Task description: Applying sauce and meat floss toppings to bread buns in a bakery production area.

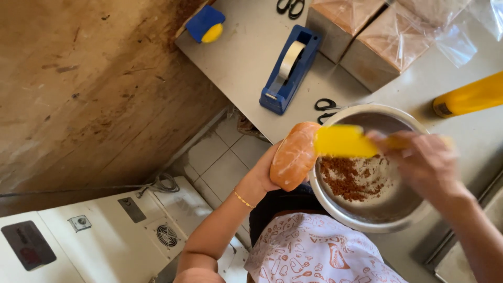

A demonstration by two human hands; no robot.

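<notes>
Holding a bun [294, 155] wrapped in the left hand [264, 173] at the rim of a steel bowl [335, 209], right hand [427, 162] closed on a yellow spatula [346, 140] over remaining brown crumbs [348, 181], filling seemingly unfinished, bagged loaves [387, 44] farther along the surface [246, 52].

Bowl [335, 202]: brushed metal, dull sheen. Scoop [345, 140] and tape dispenser [290, 71]: smooth plastic, yellow and glossy blue. Bag [294, 156]: clear glossy film; counter [246, 57]: matt grey.

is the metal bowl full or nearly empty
Nearly empty. The metal bowl holds only a patch of brown crumbs; most of its bare steel bottom shows below the yellow spatula.
</notes>
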